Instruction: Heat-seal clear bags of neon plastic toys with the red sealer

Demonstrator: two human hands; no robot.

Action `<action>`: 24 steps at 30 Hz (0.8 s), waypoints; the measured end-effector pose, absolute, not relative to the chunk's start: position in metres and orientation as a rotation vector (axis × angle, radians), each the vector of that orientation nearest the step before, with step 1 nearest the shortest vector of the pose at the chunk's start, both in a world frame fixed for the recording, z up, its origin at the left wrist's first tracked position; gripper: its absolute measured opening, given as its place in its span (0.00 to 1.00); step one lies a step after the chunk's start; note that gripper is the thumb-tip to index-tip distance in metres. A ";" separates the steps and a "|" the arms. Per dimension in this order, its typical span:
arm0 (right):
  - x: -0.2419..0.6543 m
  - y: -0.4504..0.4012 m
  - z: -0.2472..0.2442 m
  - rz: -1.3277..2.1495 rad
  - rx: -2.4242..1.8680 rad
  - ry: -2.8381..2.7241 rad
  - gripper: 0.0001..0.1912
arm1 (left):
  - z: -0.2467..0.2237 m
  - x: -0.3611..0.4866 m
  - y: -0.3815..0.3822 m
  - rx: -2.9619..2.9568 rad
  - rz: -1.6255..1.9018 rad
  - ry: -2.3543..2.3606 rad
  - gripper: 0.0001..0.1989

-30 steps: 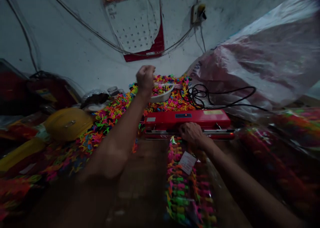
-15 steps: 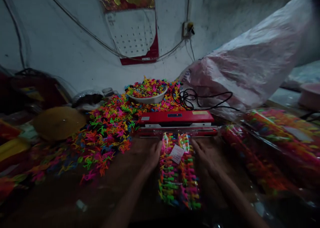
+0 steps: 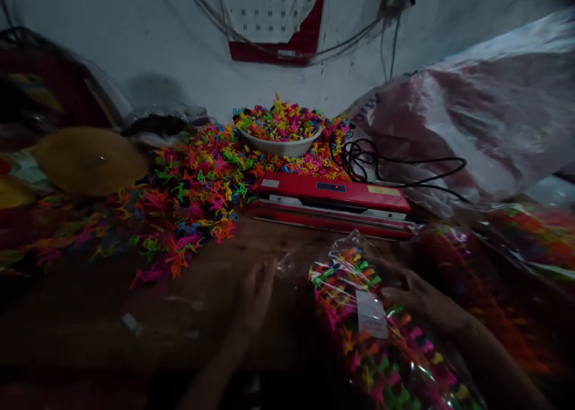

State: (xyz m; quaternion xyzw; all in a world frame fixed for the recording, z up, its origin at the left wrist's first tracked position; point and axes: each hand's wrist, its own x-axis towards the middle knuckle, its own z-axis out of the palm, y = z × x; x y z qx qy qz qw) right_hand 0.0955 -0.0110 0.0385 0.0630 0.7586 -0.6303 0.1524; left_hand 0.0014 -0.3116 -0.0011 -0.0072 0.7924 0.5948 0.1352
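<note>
Swung askew since the earlier frame before the long red machine (image 3: 332,192), our filled clear bag (image 3: 377,359) now slants, its long axis running from just in front of the machine toward us and rightward. Our right hand (image 3: 413,293), before the machine's right end, is nearer, touching the bag's right edge, though we cannot tell whether its fingers pinch. Our left hand (image 3: 256,297), before the machine's left end, has come away, fingers loosely spread, the bag to their right.
</note>
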 end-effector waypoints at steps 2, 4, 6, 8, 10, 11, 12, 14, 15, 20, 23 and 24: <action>0.094 -0.010 0.037 -1.755 0.199 2.198 0.40 | 0.007 -0.024 -0.309 0.238 1.690 2.352 0.22; 0.093 -0.012 0.035 -1.746 0.181 2.206 0.39 | 0.013 -0.042 -0.297 0.541 1.592 2.348 0.20; 0.094 -0.014 0.033 -1.773 0.163 2.200 0.37 | 0.015 -0.048 -0.283 0.697 1.475 2.347 0.19; 0.096 -0.015 0.033 -1.808 0.174 2.184 0.37 | 0.013 -0.047 -0.274 0.740 1.383 2.345 0.19; 0.098 -0.014 0.033 -1.812 0.189 2.170 0.38 | 0.009 -0.044 -0.272 0.768 1.326 2.352 0.22; 0.098 -0.014 0.033 -1.799 0.193 2.170 0.38 | 0.007 -0.043 -0.273 0.779 1.311 2.350 0.24; 0.098 -0.013 0.033 -1.786 0.191 2.173 0.39 | 0.006 -0.043 -0.275 0.780 1.318 2.345 0.25; 0.098 -0.012 0.034 -1.760 0.174 2.185 0.39 | 0.005 -0.044 -0.276 0.794 1.362 2.326 0.24; 0.098 -0.012 0.035 -1.743 0.173 2.201 0.40 | 0.006 -0.046 -0.276 0.824 1.379 2.315 0.24; 0.096 -0.021 0.049 -1.600 0.369 2.286 0.43 | 0.027 -0.062 -0.258 0.928 1.324 2.217 0.23; 0.093 -0.029 0.060 -1.618 0.403 2.261 0.42 | 0.039 -0.065 -0.245 0.869 1.175 2.061 0.23; 0.092 -0.030 0.061 -1.634 0.369 2.253 0.42 | 0.040 -0.065 -0.243 0.864 1.184 2.035 0.21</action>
